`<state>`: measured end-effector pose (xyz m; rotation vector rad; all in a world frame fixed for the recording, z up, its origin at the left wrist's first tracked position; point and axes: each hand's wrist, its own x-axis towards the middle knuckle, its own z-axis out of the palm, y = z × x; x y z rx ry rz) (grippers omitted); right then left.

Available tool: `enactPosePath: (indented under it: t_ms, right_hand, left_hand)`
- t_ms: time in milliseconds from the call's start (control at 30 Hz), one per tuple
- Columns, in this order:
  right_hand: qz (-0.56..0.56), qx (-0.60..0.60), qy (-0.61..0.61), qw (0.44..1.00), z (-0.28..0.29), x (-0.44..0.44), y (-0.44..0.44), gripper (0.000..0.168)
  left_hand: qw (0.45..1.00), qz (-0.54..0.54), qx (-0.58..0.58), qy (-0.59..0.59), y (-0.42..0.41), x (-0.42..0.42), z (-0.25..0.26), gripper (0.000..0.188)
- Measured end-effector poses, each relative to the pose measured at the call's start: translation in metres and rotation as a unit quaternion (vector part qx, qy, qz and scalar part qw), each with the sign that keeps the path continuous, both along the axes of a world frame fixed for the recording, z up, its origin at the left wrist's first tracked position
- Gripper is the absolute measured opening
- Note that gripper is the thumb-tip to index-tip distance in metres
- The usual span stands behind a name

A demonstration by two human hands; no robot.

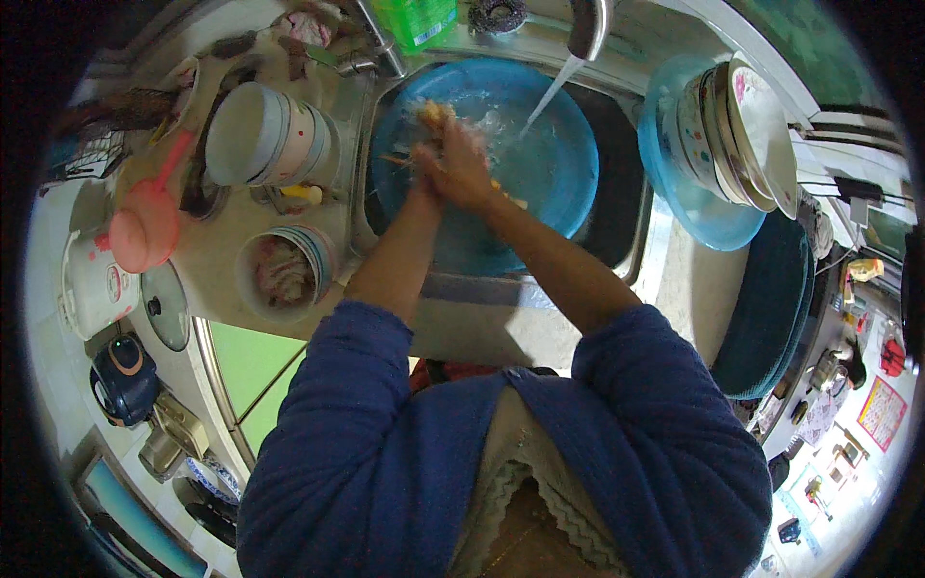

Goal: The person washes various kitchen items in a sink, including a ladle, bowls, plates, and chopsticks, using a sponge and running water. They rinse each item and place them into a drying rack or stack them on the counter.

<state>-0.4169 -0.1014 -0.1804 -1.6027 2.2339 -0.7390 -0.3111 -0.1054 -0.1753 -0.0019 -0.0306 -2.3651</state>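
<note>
Both hands are over the blue plastic basin (589, 170), which holds water and sits in the sink. My left hand (426, 167) and my right hand (466, 167) are pressed palm to palm, their fingers blurred by motion. Thin sticks, which look like chopsticks (394, 160), poke out to the left of the hands. Yellowish ends (512, 196) show on the right; the middle is hidden between the palms. A blurred yellow-brown patch at the fingertips cannot be made out. Water runs from the faucet (589, 32) into the basin, to the right of the hands.
Stacked bowls (235, 134) and a bowl with a crumpled cloth-like thing (285, 271) stand left of the sink, near a pink ladle (144, 224). At right, a blue translucent basin (668, 195) holds tilted bowls (766, 134). A green container (415, 22) stands behind.
</note>
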Motion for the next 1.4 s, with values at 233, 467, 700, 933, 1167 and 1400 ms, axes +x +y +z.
enactPosePath:
  t_ms: [233,467,700,933,1167,1400]
  right_hand:
    - [-0.050,0.040,-0.170,0.983,0.060,0.037,0.021,0.057]
    - [0.055,0.150,-0.059,0.985,0.050,-0.030,0.006,0.049]
    - [-0.040,-0.121,-0.181,0.975,0.024,-0.006,0.009,0.050]
    - [-0.011,0.117,-0.117,0.986,0.068,-0.026,0.017,0.053]
    - [-0.081,0.044,-0.097,0.991,0.047,0.003,0.038,0.044]
    - [0.019,0.069,-0.490,0.869,0.105,-0.015,0.036,0.045]
  left_hand:
    - [0.985,0.014,0.125,-0.121,0.018,-0.011,0.045,0.039]
    - [0.933,-0.015,0.078,-0.352,0.001,-0.022,0.042,0.046]
    - [0.932,-0.010,0.058,-0.358,-0.021,-0.002,-0.027,0.035]
    - [0.956,-0.033,0.063,-0.286,-0.004,-0.018,0.012,0.040]
    - [0.872,0.013,0.155,-0.464,-0.016,-0.009,0.007,0.034]
    - [0.905,0.039,-0.016,-0.423,-0.012,-0.035,0.083,0.034]
